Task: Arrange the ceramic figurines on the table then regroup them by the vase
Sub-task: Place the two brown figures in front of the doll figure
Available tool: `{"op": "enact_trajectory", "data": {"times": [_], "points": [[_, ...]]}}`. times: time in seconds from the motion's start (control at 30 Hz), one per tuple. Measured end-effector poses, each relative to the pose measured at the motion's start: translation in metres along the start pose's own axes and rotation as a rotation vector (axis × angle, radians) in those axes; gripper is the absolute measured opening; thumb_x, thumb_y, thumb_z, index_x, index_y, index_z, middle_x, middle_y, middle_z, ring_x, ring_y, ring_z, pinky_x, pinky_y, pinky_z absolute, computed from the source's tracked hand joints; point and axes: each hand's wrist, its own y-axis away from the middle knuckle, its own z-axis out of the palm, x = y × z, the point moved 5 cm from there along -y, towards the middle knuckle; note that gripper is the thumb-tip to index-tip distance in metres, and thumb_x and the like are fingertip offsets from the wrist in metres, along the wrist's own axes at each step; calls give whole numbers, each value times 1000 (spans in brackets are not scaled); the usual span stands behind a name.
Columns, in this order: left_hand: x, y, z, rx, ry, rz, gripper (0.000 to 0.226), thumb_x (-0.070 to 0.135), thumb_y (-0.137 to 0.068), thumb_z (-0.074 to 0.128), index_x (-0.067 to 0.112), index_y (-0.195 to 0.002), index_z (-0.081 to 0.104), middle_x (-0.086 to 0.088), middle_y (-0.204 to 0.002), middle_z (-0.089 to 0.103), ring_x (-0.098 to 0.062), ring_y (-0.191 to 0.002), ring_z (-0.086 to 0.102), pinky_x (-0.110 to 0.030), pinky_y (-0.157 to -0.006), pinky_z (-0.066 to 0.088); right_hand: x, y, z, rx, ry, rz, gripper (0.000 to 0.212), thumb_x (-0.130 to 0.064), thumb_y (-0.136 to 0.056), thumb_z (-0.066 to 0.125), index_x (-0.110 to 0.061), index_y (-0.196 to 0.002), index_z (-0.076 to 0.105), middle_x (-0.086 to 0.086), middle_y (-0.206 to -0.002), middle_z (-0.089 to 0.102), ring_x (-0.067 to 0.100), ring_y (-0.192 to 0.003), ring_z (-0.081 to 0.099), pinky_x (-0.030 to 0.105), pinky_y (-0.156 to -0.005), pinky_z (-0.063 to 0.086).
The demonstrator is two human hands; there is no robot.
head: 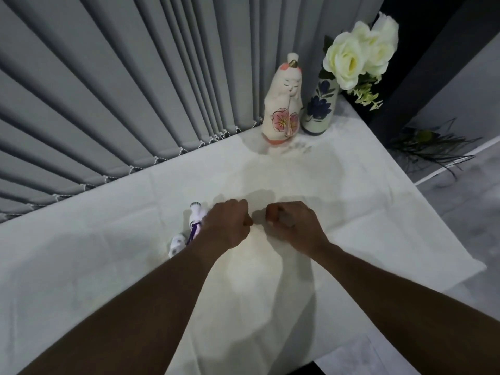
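Observation:
A tall white ceramic figurine (282, 104) with pink flowers stands at the table's far edge, touching the blue-flowered vase (319, 106) on its right. A small white figurine with a purple ribbon (195, 219) stands mid-table, and a second small spotted white figurine (177, 242) sits just in front of it; my left forearm hides part of both. My left hand (230, 224) is curled in a fist right beside the ribboned one, with nothing seen in it. My right hand (290, 223) is also curled, knuckles up, close to the left; a pale patch shows between its fingers, and I cannot make out what it is.
The table wears a white cloth (338, 190) with creases. Grey vertical blinds (121, 90) run along the far edge. White roses (351, 55) lean out of the vase to the right. The table's right corner drops to a marbled floor (465, 201) with a dark plant.

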Motion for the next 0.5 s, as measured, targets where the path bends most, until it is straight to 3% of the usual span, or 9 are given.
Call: {"op": "enact_trajectory", "data": {"times": [0.07,0.17,0.33,0.5], "points": [[8,-16,-2,12,68,1,23,19,-85,62,30,-74,45,1,-98,65,-27,-97,65,-40,-82,53,9,-3,-14,52,-19,32,19,-6,-86,68,-21,-78,60,-3,-83,69,21,-80,64,31,-76,50],[22,-39,-7,66,152,-2,15,17,-81,63,29,-79,55,1,-100,63,-25,-94,64,-36,-81,52,23,-14,-34,128,15,66,12,-14,-89,61,-21,-79,59,-8,-84,69,16,-81,63,23,-74,46],[43,-82,-6,138,288,-5,9,15,-81,67,22,-85,62,2,-100,63,-18,-95,61,-26,-77,44,41,-41,-67,253,63,94,14,-15,-92,58,-19,-78,57,-2,-76,65,17,-76,60,27,-68,45],[65,-113,-3,213,380,42,11,14,-80,65,22,-87,65,2,-95,64,-20,-93,63,-35,-83,52,64,-67,-91,340,50,148,16,-13,-93,62,-19,-80,57,-2,-77,63,16,-78,59,24,-67,43]]}}
